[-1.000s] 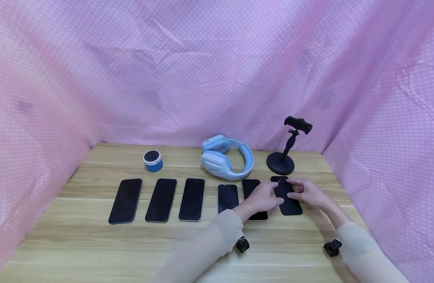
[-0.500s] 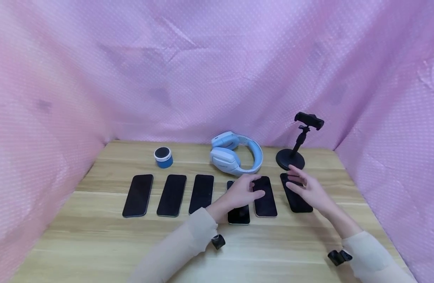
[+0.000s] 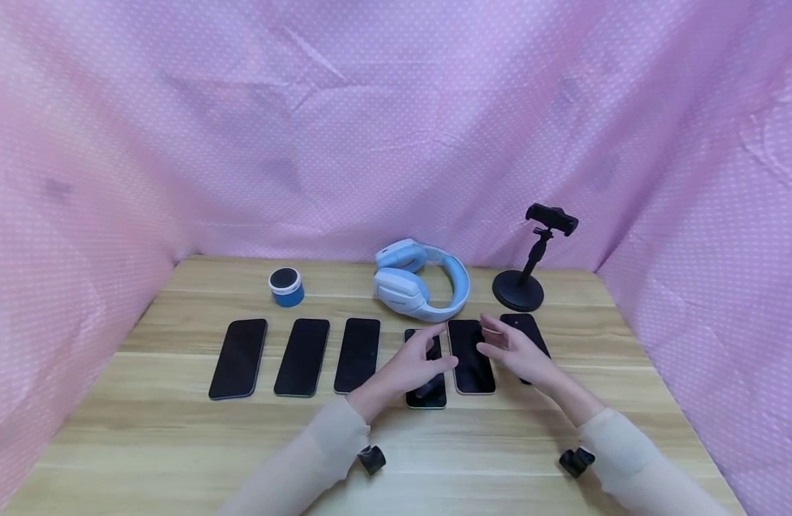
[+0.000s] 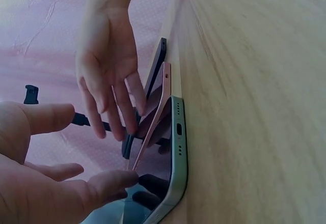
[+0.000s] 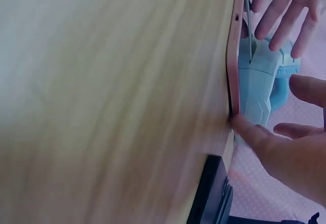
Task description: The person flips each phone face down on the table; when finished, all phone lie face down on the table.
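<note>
Six dark-screened phones lie in a row on the wooden table (image 3: 176,437). My left hand (image 3: 430,352) rests with straight fingers on the fourth, green-edged phone (image 3: 426,390); its fingertips (image 4: 114,180) touch that green-edged phone's (image 4: 178,147) screen. My right hand (image 3: 494,338) hovers with spread fingers at the right edge of the fifth, pink-edged phone (image 3: 471,362) and hides part of the sixth, black phone (image 3: 525,324). In the right wrist view my thumb (image 5: 244,127) touches the pink-edged phone's (image 5: 235,56) side. Neither hand holds anything.
Light blue headphones (image 3: 421,287) lie just behind the fourth and fifth phones. A black phone stand (image 3: 521,283) is at the back right and a small blue speaker (image 3: 286,287) at the back left. Three more phones (image 3: 302,356) lie to the left. Pink dotted cloth surrounds the table.
Both hands have shifted left along the row: the left from the fifth phone to the fourth, the right from the sixth phone to the fifth's right edge.
</note>
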The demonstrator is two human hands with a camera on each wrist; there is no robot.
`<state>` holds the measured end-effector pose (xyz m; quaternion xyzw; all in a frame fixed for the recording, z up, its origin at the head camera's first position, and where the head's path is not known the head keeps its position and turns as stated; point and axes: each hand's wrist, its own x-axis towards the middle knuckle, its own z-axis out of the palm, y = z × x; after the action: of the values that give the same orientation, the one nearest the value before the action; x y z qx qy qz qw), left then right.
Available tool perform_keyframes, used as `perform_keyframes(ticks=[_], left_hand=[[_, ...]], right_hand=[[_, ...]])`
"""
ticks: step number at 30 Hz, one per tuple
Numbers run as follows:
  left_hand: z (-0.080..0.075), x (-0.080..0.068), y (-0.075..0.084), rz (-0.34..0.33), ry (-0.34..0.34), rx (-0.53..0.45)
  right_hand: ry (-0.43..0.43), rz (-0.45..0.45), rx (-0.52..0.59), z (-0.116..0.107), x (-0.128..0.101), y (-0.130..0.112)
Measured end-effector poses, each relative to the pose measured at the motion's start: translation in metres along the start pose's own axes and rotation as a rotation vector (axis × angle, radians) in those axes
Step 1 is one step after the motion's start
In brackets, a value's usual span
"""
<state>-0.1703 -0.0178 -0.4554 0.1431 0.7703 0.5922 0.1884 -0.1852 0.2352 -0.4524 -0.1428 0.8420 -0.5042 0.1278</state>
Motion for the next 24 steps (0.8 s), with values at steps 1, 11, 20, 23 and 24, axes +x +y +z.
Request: perform_keyframes(ticks=[1,11,20,23,24], left_hand=[[0.000,0.000,0.000,-0.002,-0.007,-0.020],[0.010,0.003,0.002,-0.006,-0.076,-0.164],[0.020,0.011,0.002,-0.068,-0.081,-0.256],[0.022,0.013,0.002,-0.102,-0.077,-0.275],[0.023,0.014,0.002,-0.115,-0.076,-0.286]], right_hand=[[-0.003,0.009,-0.006,0.002,0.001,0.000],[-0.009,0.070,0.075,0.000,-0.001,0.003],[-0.043,0.145,0.121,-0.001,0.001,0.001],[-0.053,0.160,0.115,-0.001,0.002,0.003],[-0.055,0.155,0.111,0.000,0.002,0.004]])
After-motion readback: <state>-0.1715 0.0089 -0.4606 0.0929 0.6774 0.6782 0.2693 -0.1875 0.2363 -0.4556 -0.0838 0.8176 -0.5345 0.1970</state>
